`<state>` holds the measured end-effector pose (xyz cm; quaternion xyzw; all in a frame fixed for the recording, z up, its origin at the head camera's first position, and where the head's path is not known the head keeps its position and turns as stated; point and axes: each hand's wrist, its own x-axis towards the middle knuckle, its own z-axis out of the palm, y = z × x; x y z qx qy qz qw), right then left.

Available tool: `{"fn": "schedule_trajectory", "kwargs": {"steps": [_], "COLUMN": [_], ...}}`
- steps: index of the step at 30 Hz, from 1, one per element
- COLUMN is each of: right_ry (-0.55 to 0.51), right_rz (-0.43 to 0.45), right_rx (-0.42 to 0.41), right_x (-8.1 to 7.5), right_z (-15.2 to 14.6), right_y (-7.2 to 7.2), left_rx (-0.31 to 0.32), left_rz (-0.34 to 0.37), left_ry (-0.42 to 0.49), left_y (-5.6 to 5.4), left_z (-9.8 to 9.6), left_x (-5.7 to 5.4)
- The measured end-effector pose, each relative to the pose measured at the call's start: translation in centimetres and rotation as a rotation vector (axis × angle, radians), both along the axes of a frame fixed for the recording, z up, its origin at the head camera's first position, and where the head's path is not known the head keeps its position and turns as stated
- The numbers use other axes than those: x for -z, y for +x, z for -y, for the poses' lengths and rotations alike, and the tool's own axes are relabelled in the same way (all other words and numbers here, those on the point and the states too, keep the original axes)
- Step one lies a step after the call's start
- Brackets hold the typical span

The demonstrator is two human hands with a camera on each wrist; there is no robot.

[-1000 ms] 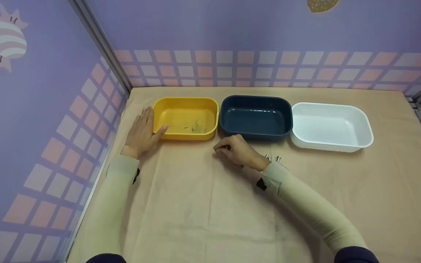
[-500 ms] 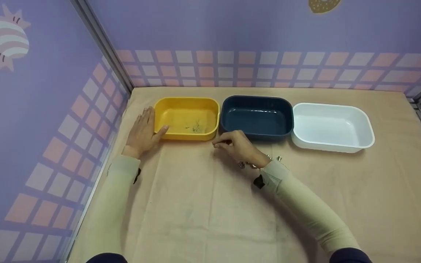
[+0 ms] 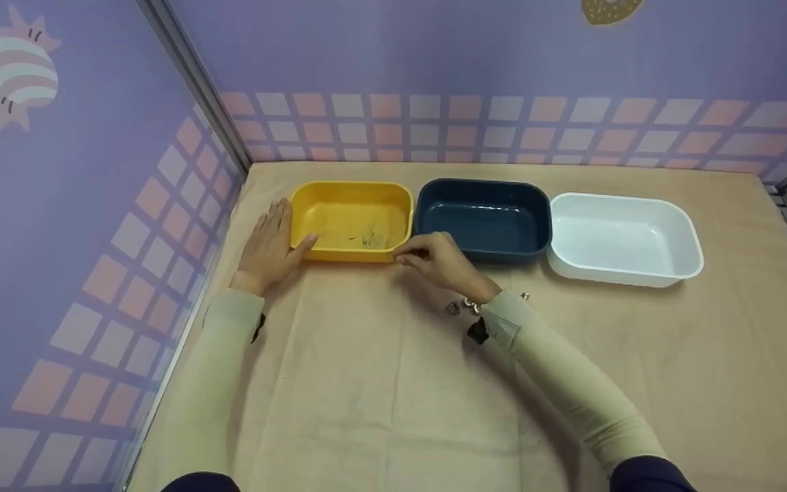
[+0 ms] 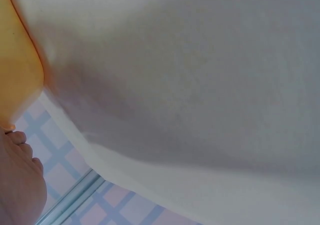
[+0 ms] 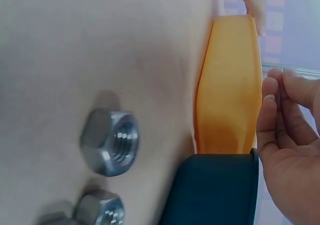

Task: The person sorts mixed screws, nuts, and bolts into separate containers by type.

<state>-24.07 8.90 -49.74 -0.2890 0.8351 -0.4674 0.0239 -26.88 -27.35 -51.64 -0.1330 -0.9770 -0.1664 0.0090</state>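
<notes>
The left hand lies with fingers straight along the yellow bin, thumb over its near rim, gripping nothing I can see. The right hand has thumb and fingertips drawn together at that bin's other near corner; I can't tell whether anything is between them. Fine dark bits lie in the bin, between the hands. Near the right wrist I see metal nuts on a creased beige cloth. Just beyond the right hand sits the blue bin; further right, the white bin. Past both hands rises a purple back wall, checked pink and white below; left of the left hand, a matching side wall meets it at a metal post.
</notes>
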Motion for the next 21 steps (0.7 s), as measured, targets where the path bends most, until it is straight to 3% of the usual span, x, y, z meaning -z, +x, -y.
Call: {"fn": "schedule_trajectory", "kwargs": {"steps": [5,21], "right_ry": [0.002,0.016], "right_rz": [0.028,-0.025], "right_rx": [0.014,0.034], "right_x": [-0.6,-2.0], "right_z": [0.7,3.0], "right_y": [-0.8,-2.8], "left_rx": [0.002,0.007], "left_rz": [0.011,-0.026], "left_ry": [-0.005,-0.004], "left_y": [0.0,-0.2], "left_z": [0.0,0.1], "left_x": [0.1,0.2]}}
